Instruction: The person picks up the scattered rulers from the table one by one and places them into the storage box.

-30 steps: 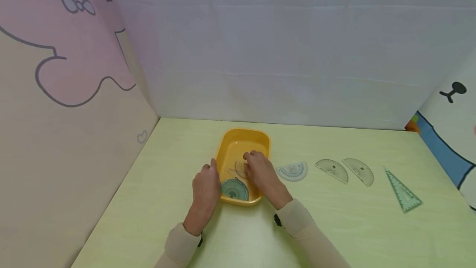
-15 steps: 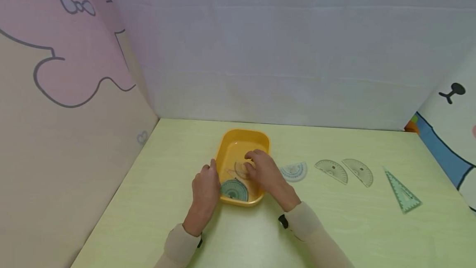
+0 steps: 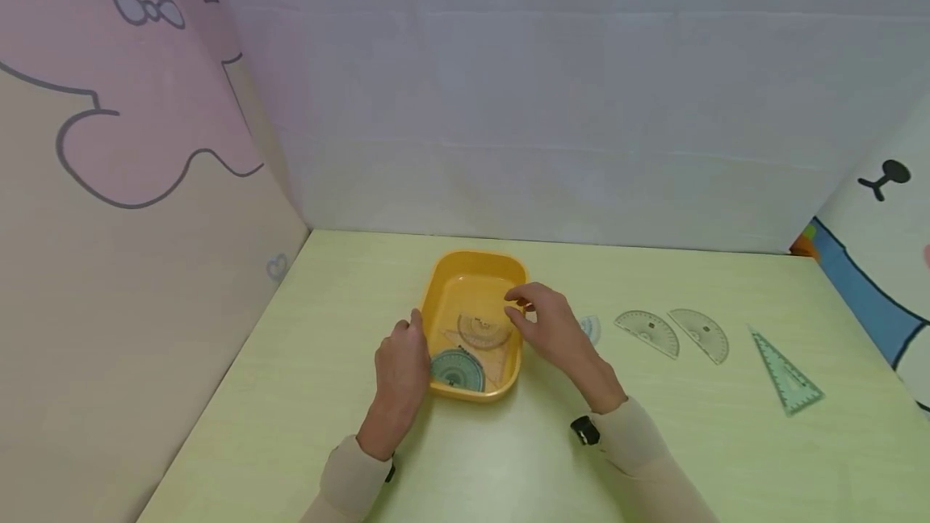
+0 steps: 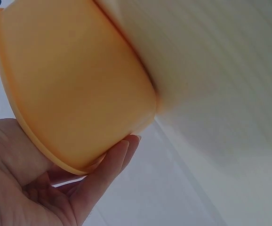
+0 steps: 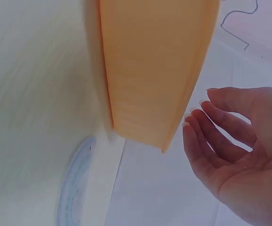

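My left hand (image 3: 404,363) grips the left rim of the yellow plastic tray (image 3: 479,258), thumb and fingers pinching the rim in the left wrist view. Inside lie a green protractor (image 3: 456,370), a clear protractor (image 3: 482,332) and what seems to be a clear set square (image 3: 496,366), partly covered. My right hand (image 3: 555,329) hovers by the tray's right rim, fingers loosely bent and holding nothing. The right wrist view shows this hand (image 5: 239,141) apart from the tray wall (image 5: 150,70). Beneath it, a clear protractor with blue markings (image 3: 592,329) is mostly hidden.
Two clear protractors, one (image 3: 649,333) beside the other (image 3: 701,334), lie on the pale green table (image 3: 581,474) right of the tray. Farther right is a green set square (image 3: 788,372). A white sheet (image 3: 538,135) hangs behind the table; a printed wall (image 3: 145,281) stands at left.
My right hand has moved right, from inside the tray to its right rim, and its fingers have parted. The clear protractor in the tray is now uncovered. The left hand has stayed put.
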The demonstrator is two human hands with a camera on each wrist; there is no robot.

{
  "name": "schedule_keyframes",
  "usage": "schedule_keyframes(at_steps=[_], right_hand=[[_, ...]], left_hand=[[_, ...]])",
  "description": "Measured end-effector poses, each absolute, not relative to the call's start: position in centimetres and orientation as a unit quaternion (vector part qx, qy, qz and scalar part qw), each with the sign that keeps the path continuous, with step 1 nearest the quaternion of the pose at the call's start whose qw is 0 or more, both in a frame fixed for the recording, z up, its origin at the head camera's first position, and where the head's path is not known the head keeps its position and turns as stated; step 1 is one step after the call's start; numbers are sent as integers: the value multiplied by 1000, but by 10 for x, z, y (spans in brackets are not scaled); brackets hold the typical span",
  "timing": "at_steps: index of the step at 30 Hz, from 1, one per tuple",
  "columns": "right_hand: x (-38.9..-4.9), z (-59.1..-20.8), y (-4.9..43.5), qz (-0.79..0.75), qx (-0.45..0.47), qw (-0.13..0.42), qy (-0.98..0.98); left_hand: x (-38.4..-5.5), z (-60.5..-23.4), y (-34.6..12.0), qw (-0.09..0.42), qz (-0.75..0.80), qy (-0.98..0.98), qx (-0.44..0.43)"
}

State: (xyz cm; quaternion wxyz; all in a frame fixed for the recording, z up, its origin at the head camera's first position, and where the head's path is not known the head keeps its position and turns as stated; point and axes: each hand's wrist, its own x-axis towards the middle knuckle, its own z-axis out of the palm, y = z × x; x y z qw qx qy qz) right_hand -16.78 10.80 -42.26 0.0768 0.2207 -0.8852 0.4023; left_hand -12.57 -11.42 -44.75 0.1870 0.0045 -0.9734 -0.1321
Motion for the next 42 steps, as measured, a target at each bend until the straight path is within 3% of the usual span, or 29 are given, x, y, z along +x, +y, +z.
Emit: schedule_keyframes(at_steps=[7,14,34,42], right_hand=[[-167,-426,127,410,233,116,-874],[-166,-429,144,408,215,118,-879],[-169,-443,180,382,180,66,-904],[-168,-449,188,355,173,10,-919]], left_hand=[[-126,-447,-114,187,-131,-973,3],[-125,-448,-114,194,-135,-972,5],[-124,-447,-114,183,-140,-973,10],[-125,-449,-114,200,-140,-970,2]])
